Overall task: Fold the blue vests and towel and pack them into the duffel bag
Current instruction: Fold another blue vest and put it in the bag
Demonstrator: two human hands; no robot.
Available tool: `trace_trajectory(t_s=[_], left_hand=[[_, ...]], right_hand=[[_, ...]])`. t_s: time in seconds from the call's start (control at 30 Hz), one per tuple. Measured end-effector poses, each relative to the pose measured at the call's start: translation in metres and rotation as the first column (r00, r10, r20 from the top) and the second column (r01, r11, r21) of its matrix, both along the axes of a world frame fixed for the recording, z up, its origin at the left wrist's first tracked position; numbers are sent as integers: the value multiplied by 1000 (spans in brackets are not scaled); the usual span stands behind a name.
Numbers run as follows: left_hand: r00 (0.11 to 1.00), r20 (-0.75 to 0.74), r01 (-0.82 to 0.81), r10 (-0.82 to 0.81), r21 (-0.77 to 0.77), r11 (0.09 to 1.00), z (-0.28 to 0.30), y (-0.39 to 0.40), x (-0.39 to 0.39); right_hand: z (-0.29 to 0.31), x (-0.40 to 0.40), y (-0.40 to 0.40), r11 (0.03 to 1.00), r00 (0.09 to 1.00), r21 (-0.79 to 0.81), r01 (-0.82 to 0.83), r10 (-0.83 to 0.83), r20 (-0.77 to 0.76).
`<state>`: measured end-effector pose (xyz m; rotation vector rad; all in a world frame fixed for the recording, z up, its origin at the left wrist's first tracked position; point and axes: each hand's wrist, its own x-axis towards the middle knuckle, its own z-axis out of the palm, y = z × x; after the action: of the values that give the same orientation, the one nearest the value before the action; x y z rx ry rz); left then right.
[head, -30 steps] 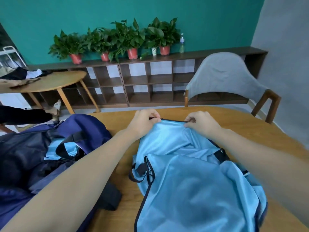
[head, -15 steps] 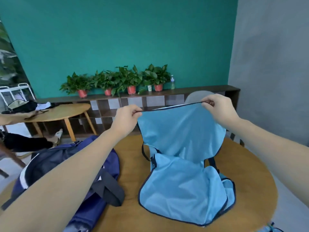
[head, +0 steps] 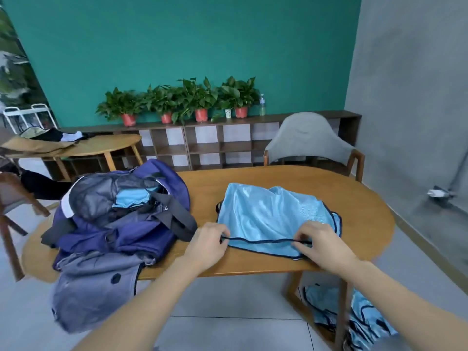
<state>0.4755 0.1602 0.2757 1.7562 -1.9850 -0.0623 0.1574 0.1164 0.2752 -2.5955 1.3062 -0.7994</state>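
At the near edge of the oval wooden surface [head: 291, 178], a person's two hands pinch the dark-piped hem of a shiny light-blue mesh vest [head: 271, 214], the left hand [head: 206, 245] at one corner and the right hand [head: 317, 243] at the other, fingers curled tight on the trim. The hem is drawn taut between them and laid over the lower layer, a hold that appears meant to square the fold and keep the slippery cloth from sliding. The vest lies doubled on the surface, just right of the navy-and-grey duffel bag [head: 121, 219], which slumps open with a strip of light-blue fabric [head: 131, 198] already showing in its mouth and its grey end hanging over the near edge. Below, on the tiled floor beside the surface's leg, a heap of further light-blue vests [head: 354, 317] waits. Beyond stand a grey upholstered chair [head: 307, 140], a low wooden shelf unit [head: 217, 145] and a row of potted green plants [head: 182, 102] against the teal wall. Half a second before, the same hands held the vest's edge aloft at chest height, the cloth hanging open; now that edge is brought down towards the person and the garment lies folded in half.
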Motion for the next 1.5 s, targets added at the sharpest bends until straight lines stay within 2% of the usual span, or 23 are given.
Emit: trace_trajectory(t_s=[0.1, 0.23, 0.33, 0.5, 0.6, 0.73, 0.87, 1.1, 1.3, 1.4, 1.5], left_hand=[[999, 35, 35, -31, -113, 993, -12, 1, -14], [986, -164, -6, -15, -126, 992, -22, -1, -24], [974, -213, 48, -76, -133, 990, -30, -11, -20], [981, -108, 139, -159, -172, 975, -45, -20, -14], [970, -44, 226, -237, -173, 959, -55, -16, -13], [965, -47, 252, -258, -97, 963, -54, -8, -10], [963, -45, 260, -266, -103, 960, -47, 6, -12], [949, -108, 266, -295, -220, 938, -50, 30, -19], [937, -127, 278, -325, -293, 915, -53, 44, -40], [939, -135, 251, -317, -364, 897, -46, 47, -42], [955, -70, 238, -288, -399, 885, -43, 42, -34]], right_hand=[[-19, 6, 7, 998, 999, -55, 20, -21, -32], [-26, 9, 6, 996, 999, -94, -11, 7, -47], [-37, 6, 1, 997, 1000, -70, -16, 17, 11], [-46, 2, -8, 991, 991, -105, -82, 92, 94], [-40, 6, -4, 988, 989, -103, -112, 121, 87], [-41, 5, 0, 982, 988, -113, -150, 153, 19], [-48, 6, 4, 946, 973, -231, -228, 229, -22], [-54, 5, 26, 868, 947, -388, -309, 317, -45], [-41, 2, 40, 901, 979, -391, -186, 205, 7], [-39, -3, 38, 944, 993, -310, -111, 117, 0], [-36, -6, 36, 963, 997, -262, -63, 75, 35]])
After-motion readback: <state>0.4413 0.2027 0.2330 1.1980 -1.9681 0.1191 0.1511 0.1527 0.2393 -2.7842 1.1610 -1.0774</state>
